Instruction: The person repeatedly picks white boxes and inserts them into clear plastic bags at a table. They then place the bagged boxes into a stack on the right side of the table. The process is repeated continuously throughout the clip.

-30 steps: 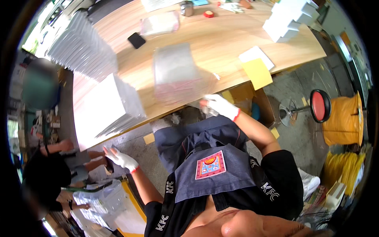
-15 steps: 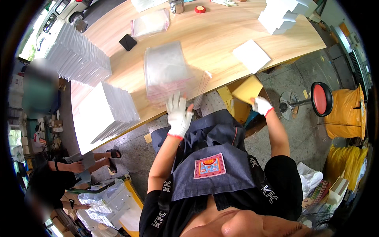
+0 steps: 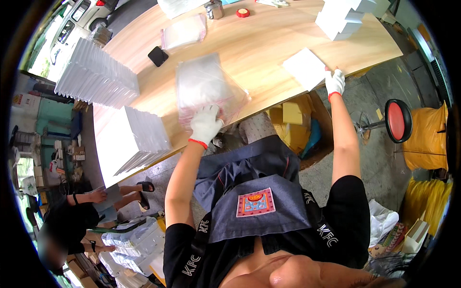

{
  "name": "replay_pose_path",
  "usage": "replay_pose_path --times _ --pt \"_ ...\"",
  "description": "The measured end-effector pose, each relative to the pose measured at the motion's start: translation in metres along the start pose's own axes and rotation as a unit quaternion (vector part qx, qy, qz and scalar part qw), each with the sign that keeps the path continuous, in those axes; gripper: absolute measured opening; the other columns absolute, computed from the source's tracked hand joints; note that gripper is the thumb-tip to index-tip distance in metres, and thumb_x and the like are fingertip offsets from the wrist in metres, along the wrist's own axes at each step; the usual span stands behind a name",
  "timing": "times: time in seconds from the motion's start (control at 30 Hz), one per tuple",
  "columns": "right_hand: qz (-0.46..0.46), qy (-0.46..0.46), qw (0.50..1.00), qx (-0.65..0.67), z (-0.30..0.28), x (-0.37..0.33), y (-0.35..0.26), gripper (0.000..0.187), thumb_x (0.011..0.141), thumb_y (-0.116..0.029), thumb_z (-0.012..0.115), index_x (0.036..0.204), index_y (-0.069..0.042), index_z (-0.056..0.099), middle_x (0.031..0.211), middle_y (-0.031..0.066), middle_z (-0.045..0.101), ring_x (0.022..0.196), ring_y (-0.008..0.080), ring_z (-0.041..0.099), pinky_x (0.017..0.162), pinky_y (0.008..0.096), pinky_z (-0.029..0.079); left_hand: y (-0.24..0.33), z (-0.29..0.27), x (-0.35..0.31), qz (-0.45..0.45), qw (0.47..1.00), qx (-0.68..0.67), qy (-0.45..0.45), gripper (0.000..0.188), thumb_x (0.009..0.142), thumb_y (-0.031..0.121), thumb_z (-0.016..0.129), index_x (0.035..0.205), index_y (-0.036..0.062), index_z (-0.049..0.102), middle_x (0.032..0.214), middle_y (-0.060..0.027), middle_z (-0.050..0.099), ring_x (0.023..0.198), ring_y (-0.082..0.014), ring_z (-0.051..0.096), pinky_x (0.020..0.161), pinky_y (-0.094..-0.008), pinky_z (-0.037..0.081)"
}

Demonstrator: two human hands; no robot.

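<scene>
My left hand (image 3: 206, 124), in a white glove with a red cuff, lies with extended fingers on the near end of a stack of clear plastic bags (image 3: 204, 79) with pinkish edges. My right hand (image 3: 335, 80), gloved the same way, is at the right corner of a flat white square (image 3: 305, 68), perhaps a stack of cards. Its fingers are slightly apart, and whether they touch the corner is hard to see. Below the table edge, a cardboard box (image 3: 321, 144) holds yellow sheets (image 3: 292, 113) and something blue.
Tall stacks of white wrapped pieces (image 3: 139, 137) stand at the left. A black phone (image 3: 158, 56), more bags (image 3: 185, 32), a metal cup (image 3: 214, 9), a red roll (image 3: 243, 13) and white boxes (image 3: 338, 21) lie farther back. A red stool (image 3: 398, 120) stands right; another person is lower left.
My right hand has let go of a yellow sheet above the box and moved up to the white square. My left hand has shifted slightly left on the bags.
</scene>
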State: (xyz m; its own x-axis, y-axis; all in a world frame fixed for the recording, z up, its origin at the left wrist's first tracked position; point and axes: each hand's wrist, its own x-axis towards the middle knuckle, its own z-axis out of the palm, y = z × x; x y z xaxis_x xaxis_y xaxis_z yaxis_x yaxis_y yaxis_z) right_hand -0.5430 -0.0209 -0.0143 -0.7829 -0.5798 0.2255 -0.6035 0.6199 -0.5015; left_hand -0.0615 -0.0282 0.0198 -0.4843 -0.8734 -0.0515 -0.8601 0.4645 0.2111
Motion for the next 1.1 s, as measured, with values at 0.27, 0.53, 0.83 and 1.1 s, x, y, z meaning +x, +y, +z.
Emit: replay_pose_path --times 0.27,0.53,0.83,1.1 --pt "0.007 0.01 0.999 0.04 0.028 -0.05 0.005 0.059 0.078 -0.057 0.058 0.104 -0.005 0.049 0.117 0.0187 0.05 0.105 0.0353 0.051 0.087 0.0407 0.041 -0.005 0.011 -0.001 -0.012 0.997 0.046 0.055 0.027 0.068 0.015 0.063 0.094 0.0125 0.056 0.095 -0.0082 0.055 0.09 -0.0283 0.056 0.077 -0.0406 0.047" --pt "0.311 -0.284 0.676 0.604 0.026 -0.084 0.006 0.036 0.09 -0.028 0.049 0.12 -0.009 0.046 0.099 0.0093 0.051 0.092 0.0249 0.054 0.079 0.0411 0.052 0.021 0.0 -0.006 -0.024 0.995 0.042 0.091 0.028 0.069 0.019 0.063 0.095 0.011 0.055 0.098 -0.0094 0.056 0.093 -0.0277 0.055 0.077 -0.039 0.048" --pt "0.334 -0.251 0.577 0.702 0.036 -0.088 0.033 0.025 0.085 -0.018 0.057 0.104 -0.004 0.052 0.096 0.0105 0.057 0.074 0.0204 0.059 0.056 0.0294 0.054 0.004 -0.005 -0.007 -0.024 0.999 0.004 0.024 0.038 0.067 0.016 0.066 0.103 0.0121 0.052 0.102 -0.0085 0.054 0.098 -0.0271 0.053 0.08 -0.0395 0.048" --pt "0.177 -0.276 0.671 0.665 -0.001 -0.104 0.012 0.041 0.084 -0.011 0.052 0.123 -0.009 0.044 0.114 0.0117 0.055 0.1 0.0243 0.056 0.077 0.0351 0.053 -0.007 0.003 -0.001 0.017 0.998 0.043 0.049 0.03 0.069 0.008 0.06 0.098 0.0118 0.054 0.099 -0.0074 0.055 0.097 -0.026 0.053 0.077 -0.0387 0.048"
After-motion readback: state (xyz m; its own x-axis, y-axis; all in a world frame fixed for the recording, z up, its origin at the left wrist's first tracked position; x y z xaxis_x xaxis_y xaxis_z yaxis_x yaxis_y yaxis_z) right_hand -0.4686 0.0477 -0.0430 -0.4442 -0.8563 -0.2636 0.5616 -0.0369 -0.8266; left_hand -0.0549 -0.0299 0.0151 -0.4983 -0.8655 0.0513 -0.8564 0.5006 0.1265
